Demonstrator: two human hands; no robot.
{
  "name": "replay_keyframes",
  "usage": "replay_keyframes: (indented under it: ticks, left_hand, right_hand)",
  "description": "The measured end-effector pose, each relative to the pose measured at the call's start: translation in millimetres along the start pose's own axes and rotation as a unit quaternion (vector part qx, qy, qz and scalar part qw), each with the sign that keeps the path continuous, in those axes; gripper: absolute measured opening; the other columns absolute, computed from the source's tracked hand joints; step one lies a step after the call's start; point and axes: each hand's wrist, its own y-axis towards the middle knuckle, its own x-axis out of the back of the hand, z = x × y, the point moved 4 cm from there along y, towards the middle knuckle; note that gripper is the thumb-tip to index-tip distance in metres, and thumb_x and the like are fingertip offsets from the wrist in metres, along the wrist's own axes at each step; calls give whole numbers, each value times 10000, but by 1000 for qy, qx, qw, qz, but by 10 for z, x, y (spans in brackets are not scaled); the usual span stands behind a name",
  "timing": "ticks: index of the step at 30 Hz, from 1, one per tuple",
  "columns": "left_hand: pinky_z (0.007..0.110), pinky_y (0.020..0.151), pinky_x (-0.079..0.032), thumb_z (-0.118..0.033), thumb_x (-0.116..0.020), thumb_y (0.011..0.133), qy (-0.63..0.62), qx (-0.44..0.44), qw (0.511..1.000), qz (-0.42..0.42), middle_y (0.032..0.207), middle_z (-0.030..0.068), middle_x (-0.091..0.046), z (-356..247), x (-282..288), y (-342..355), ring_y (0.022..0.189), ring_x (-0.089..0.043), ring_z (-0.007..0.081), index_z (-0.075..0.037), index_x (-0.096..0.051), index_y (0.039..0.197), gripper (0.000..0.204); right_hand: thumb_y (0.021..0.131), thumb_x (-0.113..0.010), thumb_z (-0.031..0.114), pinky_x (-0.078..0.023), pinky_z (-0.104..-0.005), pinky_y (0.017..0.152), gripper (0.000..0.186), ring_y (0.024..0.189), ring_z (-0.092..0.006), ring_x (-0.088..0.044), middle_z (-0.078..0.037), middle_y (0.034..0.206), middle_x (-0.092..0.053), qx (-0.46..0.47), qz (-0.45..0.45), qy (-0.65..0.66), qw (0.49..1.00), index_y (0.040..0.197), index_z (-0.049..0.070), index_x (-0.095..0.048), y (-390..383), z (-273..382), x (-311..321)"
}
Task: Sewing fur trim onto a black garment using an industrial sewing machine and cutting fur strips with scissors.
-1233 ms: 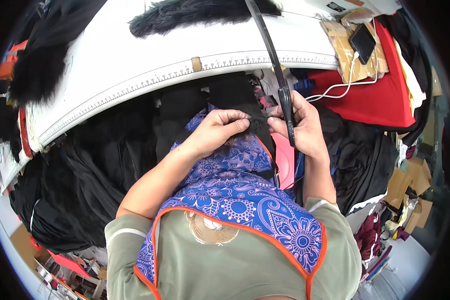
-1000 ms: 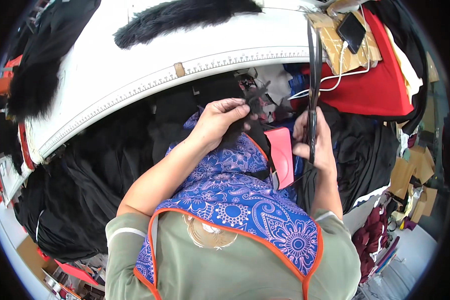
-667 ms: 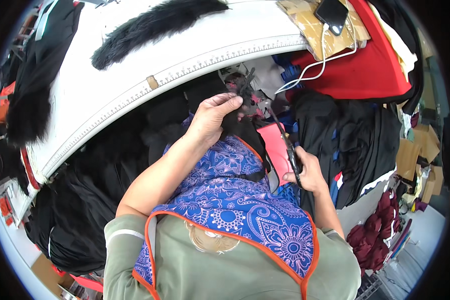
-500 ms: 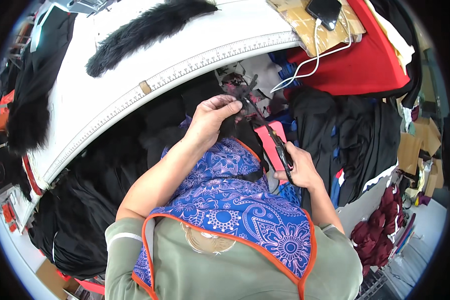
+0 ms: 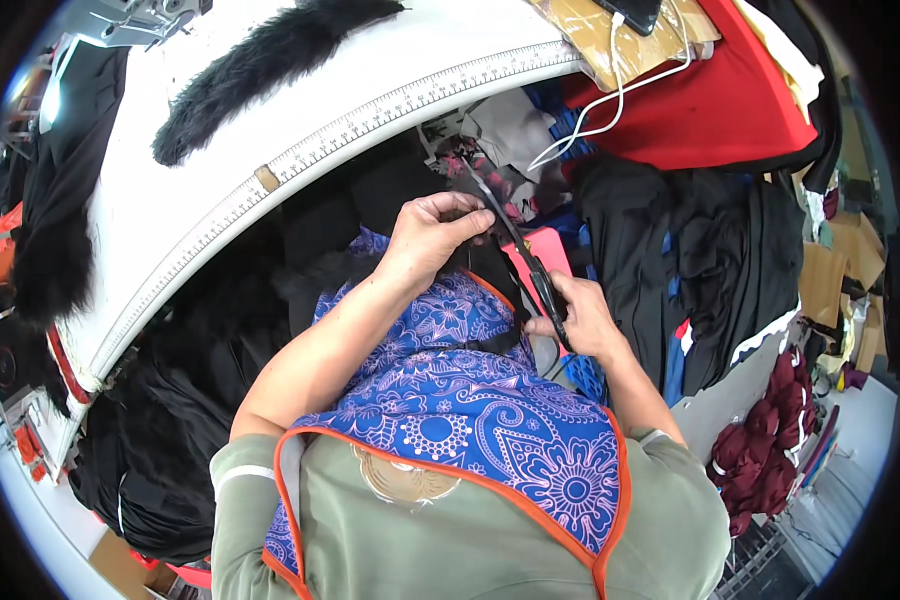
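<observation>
My left hand is raised over my lap, thumb and fingers pinched on dark material that mostly hides behind them; it looks like black fabric or fur. To its right, my right hand grips the black handles of long scissors. Their blades point up and away, passing close to my left fingertips, and look nearly closed. Dark fuzzy material shows beside my left forearm. A blue patterned apron with orange edging covers my lap. Just behind the scissors is a bright pink block-like thing.
A white table with a ruler strip along its curved edge lies ahead, bearing a black fur strip. On the right are red cloth, a white cable and black garments. Black cloth is heaped at left.
The scissors have swung more upright, their blades closer together and reaching farther past my left fingers. A small dark scrap beyond the left fingertips no longer shows. The view has shifted slightly.
</observation>
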Motion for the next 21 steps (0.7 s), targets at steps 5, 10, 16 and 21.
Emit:
replay_keyframes:
  ticks: [5, 10, 16, 21]
  left_hand:
    - [263, 726, -504, -50, -688, 813, -9, -10, 1000, -26, 883, 68, -660, 64, 61, -13, 774, -621, 129, 25, -635, 986, 196]
    - [227, 710, -493, -32, -649, 830, -10, -32, 999, -1, 885, 59, -655, 25, 82, -76, 758, -602, 94, 46, -616, 1058, 243]
    - [208, 760, -468, -10, -647, 832, 37, -36, 996, 69, 883, 15, -626, -101, 124, -153, 826, -576, 66, -10, -552, 1119, 302]
    - [193, 726, -457, 13, -641, 819, 123, -68, 988, 68, 879, -7, -607, -188, 179, -167, 803, -550, 40, -12, -548, 1106, 303]
  right_hand:
    - [639, -821, 169, -394, -272, 507, 360, 531, -94, -437, -48, 565, -467, -82, -89, 53, 991, 688, 33, -492, -46, -34, 43]
    - [704, -776, 69, -455, -234, 636, 217, 678, -79, -561, -7, 761, -603, 6, -185, 168, 968, 770, 33, -572, 426, 273, 104]
    - [751, -741, 43, -450, -213, 664, 231, 723, -55, -553, -8, 813, -617, 47, -140, 265, 953, 891, 18, -559, 769, 448, 79]
    - [751, -742, 33, -432, -205, 622, 234, 693, -35, -525, 14, 792, -603, 30, -105, 222, 969, 886, 43, -551, 836, 546, 66]
